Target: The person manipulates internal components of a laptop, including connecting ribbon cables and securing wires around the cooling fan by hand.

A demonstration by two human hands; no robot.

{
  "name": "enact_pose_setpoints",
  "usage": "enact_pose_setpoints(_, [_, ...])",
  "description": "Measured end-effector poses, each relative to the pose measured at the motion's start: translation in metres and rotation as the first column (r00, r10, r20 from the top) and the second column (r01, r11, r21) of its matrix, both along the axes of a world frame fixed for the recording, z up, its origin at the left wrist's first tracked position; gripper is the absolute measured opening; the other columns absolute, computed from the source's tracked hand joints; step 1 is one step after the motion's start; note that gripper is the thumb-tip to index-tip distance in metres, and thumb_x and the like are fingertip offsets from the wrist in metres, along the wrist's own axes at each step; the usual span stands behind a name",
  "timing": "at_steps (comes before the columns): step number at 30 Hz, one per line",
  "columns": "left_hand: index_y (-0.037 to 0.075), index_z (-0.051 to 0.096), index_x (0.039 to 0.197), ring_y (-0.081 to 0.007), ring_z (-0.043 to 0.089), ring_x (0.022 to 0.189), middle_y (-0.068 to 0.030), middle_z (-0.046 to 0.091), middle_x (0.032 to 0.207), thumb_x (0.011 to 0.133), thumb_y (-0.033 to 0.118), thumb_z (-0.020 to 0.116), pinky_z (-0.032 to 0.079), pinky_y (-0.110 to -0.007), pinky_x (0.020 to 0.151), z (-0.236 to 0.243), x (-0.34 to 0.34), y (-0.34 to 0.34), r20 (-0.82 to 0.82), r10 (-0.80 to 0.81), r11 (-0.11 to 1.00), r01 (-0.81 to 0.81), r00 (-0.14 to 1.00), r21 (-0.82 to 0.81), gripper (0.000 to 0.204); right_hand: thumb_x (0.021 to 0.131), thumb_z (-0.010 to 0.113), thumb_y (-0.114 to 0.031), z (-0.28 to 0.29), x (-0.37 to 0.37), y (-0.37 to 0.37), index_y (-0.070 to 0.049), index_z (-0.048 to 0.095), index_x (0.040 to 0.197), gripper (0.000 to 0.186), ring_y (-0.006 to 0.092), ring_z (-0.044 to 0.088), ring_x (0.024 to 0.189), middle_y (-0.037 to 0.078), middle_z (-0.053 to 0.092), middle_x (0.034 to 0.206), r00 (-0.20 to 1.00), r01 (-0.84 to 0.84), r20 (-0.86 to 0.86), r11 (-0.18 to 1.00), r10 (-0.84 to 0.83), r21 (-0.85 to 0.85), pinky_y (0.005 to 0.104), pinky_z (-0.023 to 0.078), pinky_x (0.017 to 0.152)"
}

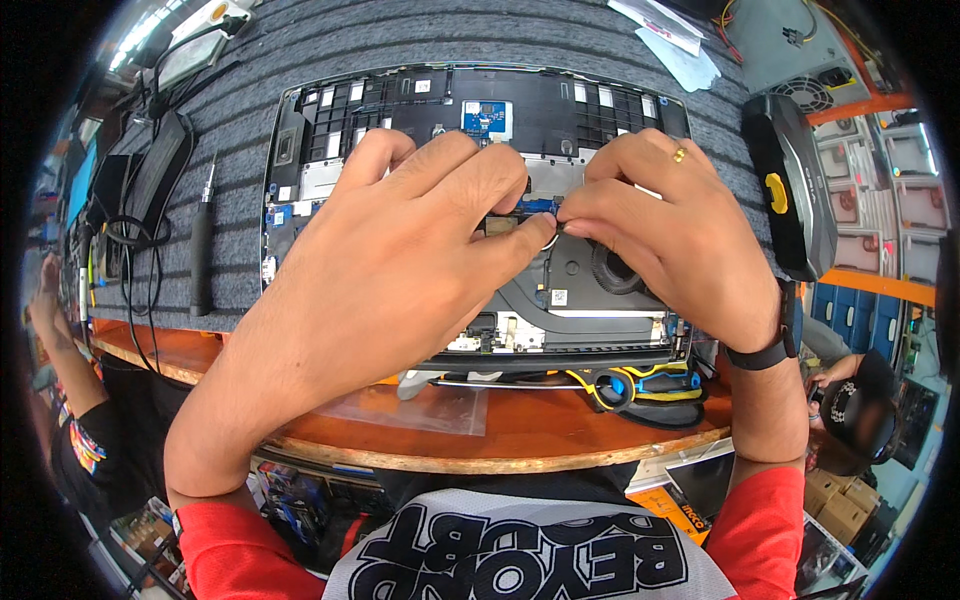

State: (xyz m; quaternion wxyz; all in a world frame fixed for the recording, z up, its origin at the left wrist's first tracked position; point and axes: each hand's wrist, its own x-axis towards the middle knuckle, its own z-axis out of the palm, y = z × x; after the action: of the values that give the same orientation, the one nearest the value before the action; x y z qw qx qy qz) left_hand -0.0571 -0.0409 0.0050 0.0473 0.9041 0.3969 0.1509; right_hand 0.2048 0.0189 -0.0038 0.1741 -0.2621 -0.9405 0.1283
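Note:
An opened laptop (540,165) lies on the grey ribbed mat, its inner boards, black frame and cooling fan (614,272) bare. Over its middle, my left hand (410,225) has curled fingers and a thumb stretched toward my right fingertips. My right hand (665,215), wearing a ring and a dark wristband, pinches at the same spot beside a blue circuit board strip (540,206). A small dark piece, perhaps a cable end, shows between the fingertips, too hidden to name. My hands cover much of the laptop's left half.
Left of the laptop lie a screwdriver (202,255) and a black power adapter (165,160) with cables. A black device with a yellow button (785,195) stands right. Along the wooden edge are a clear plastic bag (430,410) and yellow-blue handled tools (630,388). Other people sit at both sides.

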Motion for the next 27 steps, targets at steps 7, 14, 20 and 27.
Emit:
enact_pose_setpoints(7, [0.014, 0.082, 0.124, -0.0234, 0.062, 0.099, -0.0034, 0.062, 0.109, 0.073, 0.005, 0.077, 0.043, -0.041, 0.09, -0.004, 0.001, 0.001, -0.02, -0.01, 0.999, 0.011, 1.0, 0.04, 0.052, 0.09, 0.079, -0.01, 0.002, 0.003, 0.0, -0.012, 0.076, 0.106, 0.016, 0.0277, 0.065, 0.101, 0.004, 0.068, 0.106, 1.0, 0.003, 0.028, 0.999, -0.004, 0.035, 0.0406, 0.047, 0.085])
enact_pose_setpoints(14, [0.012, 0.083, 0.119, -0.023, 0.062, 0.098, -0.0034, 0.062, 0.108, 0.071, 0.008, 0.077, 0.043, -0.042, 0.09, -0.001, -0.004, 0.007, -0.001, -0.058, 0.998, 0.058, 0.998, 0.03, 0.048, 0.091, 0.078, -0.012, 0.003, 0.004, 0.0, -0.012, 0.076, 0.107, 0.016, 0.0269, 0.065, 0.101, 0.004, 0.068, 0.106, 0.998, -0.013, 0.067, 0.997, 0.008, 0.077, 0.0401, 0.047, 0.085])
enact_pose_setpoints(20, [0.012, 0.082, 0.115, -0.0232, 0.061, 0.101, -0.0036, 0.062, 0.109, 0.071, 0.008, 0.077, 0.043, -0.043, 0.09, -0.001, -0.001, 0.008, -0.002, -0.075, 0.995, 0.075, 0.997, 0.06, 0.045, 0.091, 0.078, -0.012, 0.002, 0.002, 0.0, -0.012, 0.077, 0.108, 0.016, 0.0268, 0.066, 0.101, 0.004, 0.068, 0.106, 0.999, -0.007, 0.048, 0.998, 0.003, 0.066, 0.0399, 0.048, 0.085])
enact_pose_setpoints(27, [0.013, 0.081, 0.117, -0.0235, 0.062, 0.103, -0.0028, 0.06, 0.108, 0.07, 0.008, 0.078, 0.043, -0.043, 0.093, 0.0, -0.006, 0.013, 0.0, -0.061, 0.997, 0.061, 0.998, 0.055, 0.047, 0.089, 0.08, -0.011, 0.004, 0.002, -0.002, -0.012, 0.078, 0.105, 0.017, 0.0264, 0.067, 0.099, 0.004, 0.069, 0.105, 0.999, -0.003, 0.054, 0.994, -0.003, 0.109, 0.0402, 0.049, 0.084])
